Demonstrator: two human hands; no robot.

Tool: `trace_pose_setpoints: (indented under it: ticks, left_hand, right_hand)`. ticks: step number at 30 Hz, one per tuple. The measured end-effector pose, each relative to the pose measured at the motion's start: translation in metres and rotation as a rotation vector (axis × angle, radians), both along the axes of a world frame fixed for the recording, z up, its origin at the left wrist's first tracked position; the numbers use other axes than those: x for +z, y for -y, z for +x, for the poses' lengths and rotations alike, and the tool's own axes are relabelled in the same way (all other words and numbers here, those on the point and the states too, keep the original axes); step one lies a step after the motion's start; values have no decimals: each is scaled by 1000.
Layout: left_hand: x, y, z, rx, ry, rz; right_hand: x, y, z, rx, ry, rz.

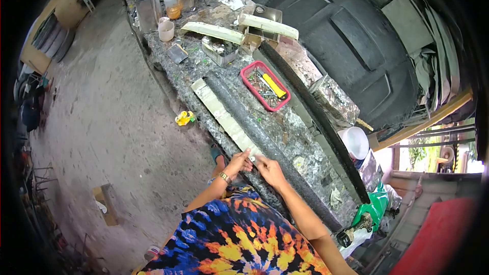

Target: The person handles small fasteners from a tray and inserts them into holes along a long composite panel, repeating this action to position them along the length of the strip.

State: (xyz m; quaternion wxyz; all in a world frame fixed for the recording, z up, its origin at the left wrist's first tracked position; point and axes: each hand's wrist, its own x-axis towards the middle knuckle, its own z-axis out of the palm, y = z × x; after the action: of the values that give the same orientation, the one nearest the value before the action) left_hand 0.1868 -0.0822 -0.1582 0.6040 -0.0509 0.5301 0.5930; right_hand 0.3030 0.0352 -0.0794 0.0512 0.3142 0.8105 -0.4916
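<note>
The left hand [238, 163] and right hand [271, 172] had curled fingers at the near end of a flat, pale strip [224, 117]. Partly hidden fingertips left their grip undeterminable. Alongside, a long, dark, textured panel [273, 151] lay on the mottled surface [295, 136].

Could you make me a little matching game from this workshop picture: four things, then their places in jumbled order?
Things
1. long bright yellow tool
2. long, flat, pale cream strip
3. metal-banded wristwatch
4. brown cardboard box

Places
A. on the grey floor
B. in the pinkish-red rimmed plastic tray
C. around the left wrist
D. on the worktable, its near end by the left grip and right grip

Pairs: 1-B, 2-D, 3-C, 4-A
</note>
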Motion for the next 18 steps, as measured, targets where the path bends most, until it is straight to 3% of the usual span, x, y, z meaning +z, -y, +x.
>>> trace_pose_setpoints:
  ticks: [1, 5, 7, 10, 12, 14, 16, 18]
  left_hand:
    - [-1, 0, 0, 8, -3, 8]
    - [-3, 0, 0, -2, -8, 3]
    - [-1, 0, 1, 16, -13, 5]
    - [-3, -1, 0, 18, -19, -4]
    - [-13, -3, 6, 11, -18, -17]
    - [-29, -2, 8, 69, 19, 17]
    - [-19, 2, 5, 42, 39, 102]
    - [-19, 2, 5, 31, -2, 36]
  right_hand:
    - [-5, 2, 6, 9, -8, -118]
    - [-10, 5, 17, -22, -15, -132]
    - [-15, 20, 14, -201, -154, -351]
    - [-4, 8, 15, -173, 2, -336]
    - [2, 15, 13, -206, -95, -256]
    - [-9, 29, 8, -253, -251, -362]
    - [-13, 7, 12, -151, -20, -277]
    - [-1, 14, 1, -273, -148, -313]
